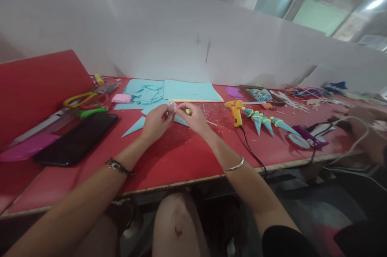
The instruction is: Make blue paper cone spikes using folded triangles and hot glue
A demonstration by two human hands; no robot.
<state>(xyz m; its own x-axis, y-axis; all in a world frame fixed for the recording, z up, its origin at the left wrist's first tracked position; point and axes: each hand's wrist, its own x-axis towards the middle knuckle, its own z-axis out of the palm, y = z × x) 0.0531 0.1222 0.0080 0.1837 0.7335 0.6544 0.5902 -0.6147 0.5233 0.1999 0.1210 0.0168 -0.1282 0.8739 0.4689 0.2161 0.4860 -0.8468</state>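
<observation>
My left hand (pixel 156 122) and my right hand (pixel 195 119) meet over the middle of the red table, fingers pinched together. Between their fingertips is a small clear, whitish scrap (pixel 173 105), too blurred to name. A small yellow-green piece (pixel 188 111) shows at my right hand's fingers; whether it is gripped there I cannot tell. Beside my left hand lies a pointed blue paper cone (pixel 134 127), and another blue paper piece (pixel 180 120) is partly hidden under my hands. To the right lies a yellow glue gun (pixel 234 112), next to several blue cones with yellow-green trim (pixel 266 123).
Blue paper sheets (pixel 192 90) and cut pieces (pixel 148 94) lie at the back. At left are a black phone (pixel 77 138), scissors (pixel 80 100) and a pink case (pixel 30 147). A tray (pixel 260 95) stands back right. Cables and another person's hand (pixel 367 124) are far right.
</observation>
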